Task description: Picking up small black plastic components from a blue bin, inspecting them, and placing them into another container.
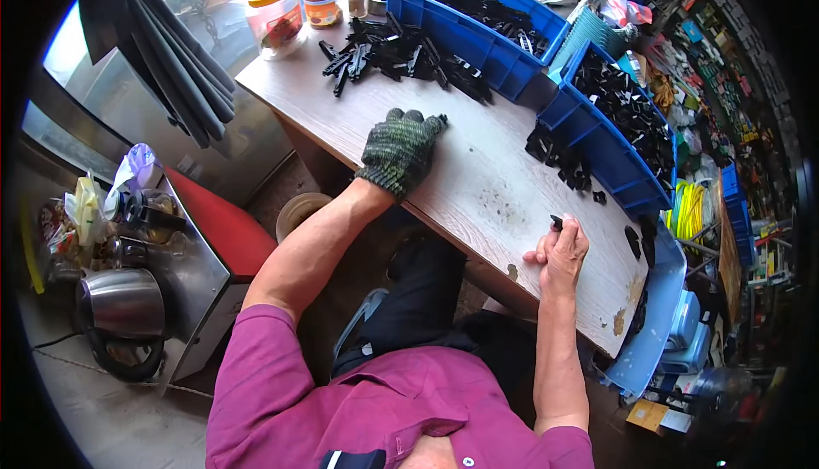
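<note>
I list: centre, left hand (396,156), finger closure unclear; centre-right, right hand (561,254) pinching part (556,222), apparently leaving its tip clear.

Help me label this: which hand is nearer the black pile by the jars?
Left. The left hand is just short of the black pile; the right hand, pinching a black piece, is farther away, toward the right end of the table.

Left forearm (322,240), bare, angles forward and right; left grip (399,155), gloved in dark green knit, back side up, fingers bent. Right forearm (560,354), bare, runs almost straight forward; right grip (561,256) ungloved, thumb and index in a pinch, other fingers folded inward. Maroon short sleeves (263,358) both sides.
</note>
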Action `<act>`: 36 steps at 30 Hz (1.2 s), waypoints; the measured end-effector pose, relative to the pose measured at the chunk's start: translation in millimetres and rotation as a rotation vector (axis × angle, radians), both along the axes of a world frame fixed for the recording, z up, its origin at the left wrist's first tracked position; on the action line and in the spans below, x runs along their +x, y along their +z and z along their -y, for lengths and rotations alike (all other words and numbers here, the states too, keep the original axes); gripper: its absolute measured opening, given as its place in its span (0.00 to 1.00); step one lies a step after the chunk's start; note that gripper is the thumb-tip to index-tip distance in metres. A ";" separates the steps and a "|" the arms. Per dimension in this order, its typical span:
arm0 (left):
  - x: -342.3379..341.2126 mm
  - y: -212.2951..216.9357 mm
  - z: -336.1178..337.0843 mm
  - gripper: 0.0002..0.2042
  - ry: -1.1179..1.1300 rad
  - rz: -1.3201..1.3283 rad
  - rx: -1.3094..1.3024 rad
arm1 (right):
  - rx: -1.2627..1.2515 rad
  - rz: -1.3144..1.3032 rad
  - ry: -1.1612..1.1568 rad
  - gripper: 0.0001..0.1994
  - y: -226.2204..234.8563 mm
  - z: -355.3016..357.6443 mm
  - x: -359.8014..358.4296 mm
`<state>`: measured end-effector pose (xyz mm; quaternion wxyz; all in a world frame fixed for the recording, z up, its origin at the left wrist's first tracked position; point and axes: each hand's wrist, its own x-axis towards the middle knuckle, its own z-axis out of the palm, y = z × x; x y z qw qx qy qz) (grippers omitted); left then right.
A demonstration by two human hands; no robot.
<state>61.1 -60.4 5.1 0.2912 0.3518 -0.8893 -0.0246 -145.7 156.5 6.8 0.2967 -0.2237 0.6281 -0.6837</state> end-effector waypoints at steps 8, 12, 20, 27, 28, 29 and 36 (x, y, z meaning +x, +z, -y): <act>-12.7 -3.9 -18.0 0.08 -0.006 -0.006 -0.020 | -0.036 0.055 -0.023 0.17 -1.5 2.4 -0.4; -38.4 0.2 -79.7 0.08 -0.367 -0.414 0.290 | -0.081 0.069 -0.060 0.17 -0.4 -1.1 0.6; -87.3 -13.9 -123.8 0.11 -0.578 -0.445 0.586 | -0.065 0.062 -0.200 0.16 0.7 0.4 4.6; -102.5 -12.2 -140.1 0.12 -0.467 -0.559 0.763 | -0.031 -0.176 -0.192 0.15 -3.8 -1.0 3.3; -108.9 -9.7 -146.9 0.13 -0.423 -0.645 0.796 | -0.049 -0.140 -0.234 0.15 -4.3 -3.4 2.1; -113.0 -6.5 -150.9 0.13 -0.369 -0.609 0.834 | -0.068 -0.105 -0.277 0.15 -4.3 -5.5 1.0; -108.8 -13.9 -140.3 0.09 -0.447 -0.506 0.787 | -0.079 -0.032 -0.268 0.16 -4.5 -5.5 2.6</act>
